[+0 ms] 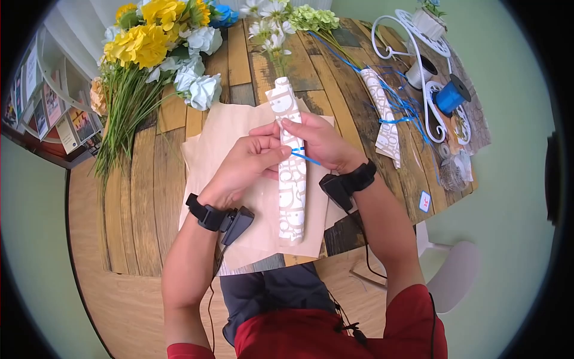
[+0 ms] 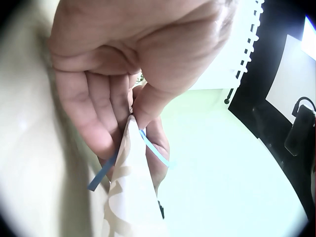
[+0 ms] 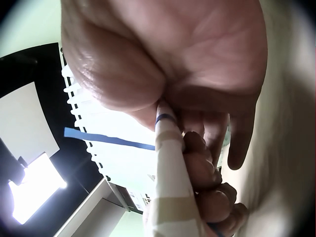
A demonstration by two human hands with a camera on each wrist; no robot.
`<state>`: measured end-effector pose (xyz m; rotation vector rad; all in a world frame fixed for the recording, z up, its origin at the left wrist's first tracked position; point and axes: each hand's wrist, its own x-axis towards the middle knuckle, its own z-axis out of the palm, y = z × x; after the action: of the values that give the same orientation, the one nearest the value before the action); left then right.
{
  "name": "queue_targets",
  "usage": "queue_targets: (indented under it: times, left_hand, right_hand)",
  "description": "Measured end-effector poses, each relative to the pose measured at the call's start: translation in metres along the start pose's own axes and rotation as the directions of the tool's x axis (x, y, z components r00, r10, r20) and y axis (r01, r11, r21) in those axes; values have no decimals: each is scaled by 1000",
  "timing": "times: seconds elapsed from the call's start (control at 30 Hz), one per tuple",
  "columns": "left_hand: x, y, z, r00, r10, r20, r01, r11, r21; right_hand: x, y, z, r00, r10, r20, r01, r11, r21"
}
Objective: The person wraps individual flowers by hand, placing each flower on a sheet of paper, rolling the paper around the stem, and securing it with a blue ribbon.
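Note:
A slim wrapped flower bundle [image 1: 292, 203], in white paper with a beige letter pattern, stands over the table's middle in the head view. White flowers [image 1: 272, 27] and green stems show beyond its top end. Around its middle runs a blue ribbon [image 1: 306, 158], one loose end sticking out to the right. My left hand [image 1: 254, 158] pinches the bundle's left side at the ribbon, thumb in front. My right hand [image 1: 323, 140] holds the bundle just above, thumb on the paper and fingers behind. In the right wrist view, a ribbon end [image 3: 108, 139] juts out sideways from the paper.
Beige paper sheets [image 1: 221, 128] lie under the bundle. Yellow and pale blue flowers [image 1: 143, 45] lie at the left. On the right are another wrapped bundle [image 1: 381, 110], a blue ribbon spool [image 1: 452, 96], a white spool [image 1: 420, 73] and a white scrolled metal stand [image 1: 412, 39].

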<state>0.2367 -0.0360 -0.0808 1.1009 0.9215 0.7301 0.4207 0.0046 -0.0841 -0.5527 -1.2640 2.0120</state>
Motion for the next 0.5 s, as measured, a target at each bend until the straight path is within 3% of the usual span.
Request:
queue_targets:
  times: [0.1, 0.2, 0.27, 0.5]
  left_hand:
    - [-1, 2, 3, 999, -28, -23, 27, 999, -27]
    - [2, -2, 5, 999, 35, -32, -37, 998, -60]
    - [3, -5, 5, 989, 82, -121, -89, 995, -50]
    - [2, -4, 5, 991, 86, -103, -88, 996, -18]
  right_hand:
    - [2, 0, -2, 1000, -22, -17, 22, 1000, -3]
    - [4, 3, -4, 998, -54, -32, 56, 996, 69]
    - [7, 6, -6, 996, -77, -53, 81, 994, 79]
    - [5, 4, -8, 992, -97, -77, 104, 990, 91]
